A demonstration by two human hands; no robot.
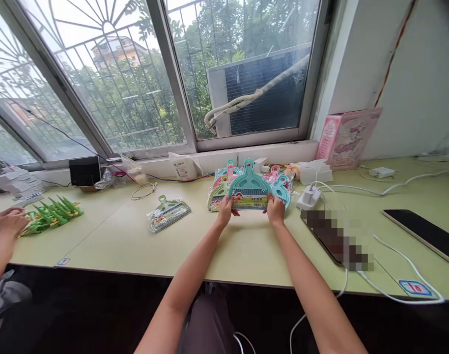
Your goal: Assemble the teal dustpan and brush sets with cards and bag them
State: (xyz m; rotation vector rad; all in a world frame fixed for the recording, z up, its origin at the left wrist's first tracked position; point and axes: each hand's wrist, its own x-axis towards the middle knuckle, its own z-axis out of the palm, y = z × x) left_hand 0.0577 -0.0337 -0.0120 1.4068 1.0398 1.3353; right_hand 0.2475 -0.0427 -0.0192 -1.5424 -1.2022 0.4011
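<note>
A teal dustpan-and-brush set [249,189] with a printed label is held upright between my two hands. My left hand [225,212] grips its lower left corner, and my right hand [275,209] its lower right corner. Behind and beside it lie several more sets in clear wrap: a green one [217,195] on the left, pink ones farther back, and another teal one [282,189] by my right hand. Apart from these, a wrapped green set [168,212] lies on the table to the left.
On the right are a phone [335,241], a second phone [425,233], a white charger [308,196] with cables and a pink box [348,140]. At the far left, another person's hands [11,221] are beside green items [58,214]. Windows stand behind the table [136,250].
</note>
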